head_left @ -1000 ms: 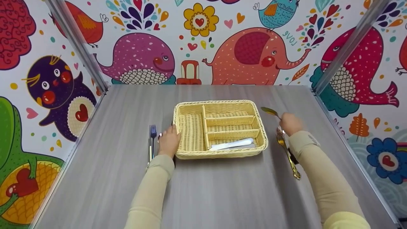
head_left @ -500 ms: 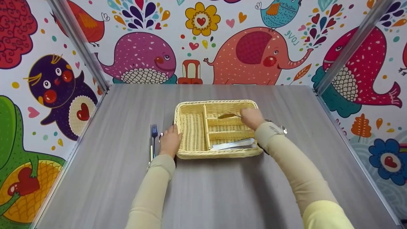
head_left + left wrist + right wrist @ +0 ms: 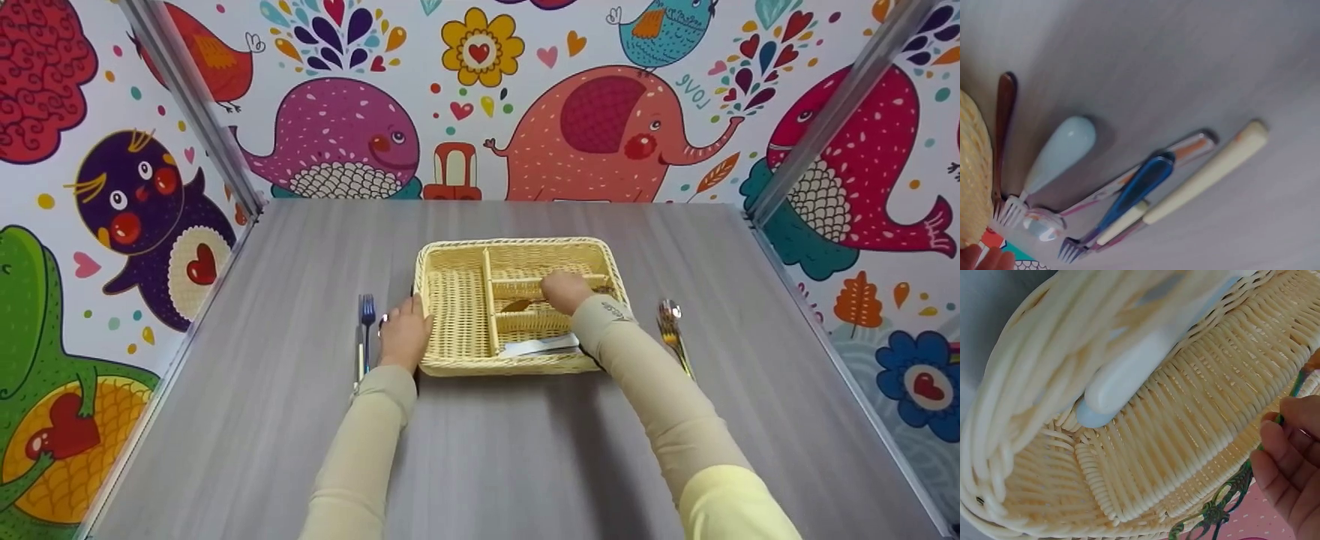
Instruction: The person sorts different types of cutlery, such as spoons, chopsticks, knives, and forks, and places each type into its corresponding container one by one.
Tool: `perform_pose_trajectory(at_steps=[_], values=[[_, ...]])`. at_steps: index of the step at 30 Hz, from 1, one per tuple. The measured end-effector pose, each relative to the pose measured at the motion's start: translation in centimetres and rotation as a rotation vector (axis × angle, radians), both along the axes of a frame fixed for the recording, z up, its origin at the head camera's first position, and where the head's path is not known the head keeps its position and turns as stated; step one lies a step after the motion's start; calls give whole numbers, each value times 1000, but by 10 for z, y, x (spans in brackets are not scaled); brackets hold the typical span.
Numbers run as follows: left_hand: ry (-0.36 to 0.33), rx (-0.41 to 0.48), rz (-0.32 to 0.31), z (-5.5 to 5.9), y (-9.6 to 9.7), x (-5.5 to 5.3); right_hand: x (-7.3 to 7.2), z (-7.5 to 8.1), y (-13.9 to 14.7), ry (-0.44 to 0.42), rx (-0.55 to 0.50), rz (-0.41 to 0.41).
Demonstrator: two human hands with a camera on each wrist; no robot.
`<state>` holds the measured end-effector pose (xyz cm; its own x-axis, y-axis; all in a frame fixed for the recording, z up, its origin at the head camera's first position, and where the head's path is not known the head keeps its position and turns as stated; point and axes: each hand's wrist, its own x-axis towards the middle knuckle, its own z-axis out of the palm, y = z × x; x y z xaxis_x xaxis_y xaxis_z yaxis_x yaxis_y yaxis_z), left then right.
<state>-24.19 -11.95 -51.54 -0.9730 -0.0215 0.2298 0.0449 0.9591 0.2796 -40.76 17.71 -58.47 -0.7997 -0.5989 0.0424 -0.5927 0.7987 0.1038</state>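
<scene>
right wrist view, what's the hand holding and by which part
The right hand pinches a slender metal utensil with a golden oval head by its green-tinted handle, on the thin stem beside the ornate openwork.

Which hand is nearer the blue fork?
Left. The left hand, at the left rim of the basket, is close beside the blue fork; the right hand is farther off, over the basket.

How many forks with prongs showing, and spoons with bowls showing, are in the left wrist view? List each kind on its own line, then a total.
Forks: 3 (brown fork, pale fork, blue fork)
Spoons: 1 (patterned spoon)
Total: 4
</scene>
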Motion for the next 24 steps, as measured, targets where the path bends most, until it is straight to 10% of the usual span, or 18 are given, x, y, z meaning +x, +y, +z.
perform_pose_trajectory(at_steps=[4, 7, 12, 20, 24], values=[[-3, 5, 4, 0, 1, 0, 6, 16, 0, -159, -88, -1], [1, 4, 6, 0, 1, 0, 44, 81, -14, -297, -130, -82], [-5, 4, 5, 0, 1, 0, 74, 140, -7, -305, -194, -183], [-17, -2, 6, 0, 1, 0, 27, 84, 114, -207, -440, -297], [-22, -5, 2, 1, 1, 0, 56, 94, 151, -323, -356, -496]])
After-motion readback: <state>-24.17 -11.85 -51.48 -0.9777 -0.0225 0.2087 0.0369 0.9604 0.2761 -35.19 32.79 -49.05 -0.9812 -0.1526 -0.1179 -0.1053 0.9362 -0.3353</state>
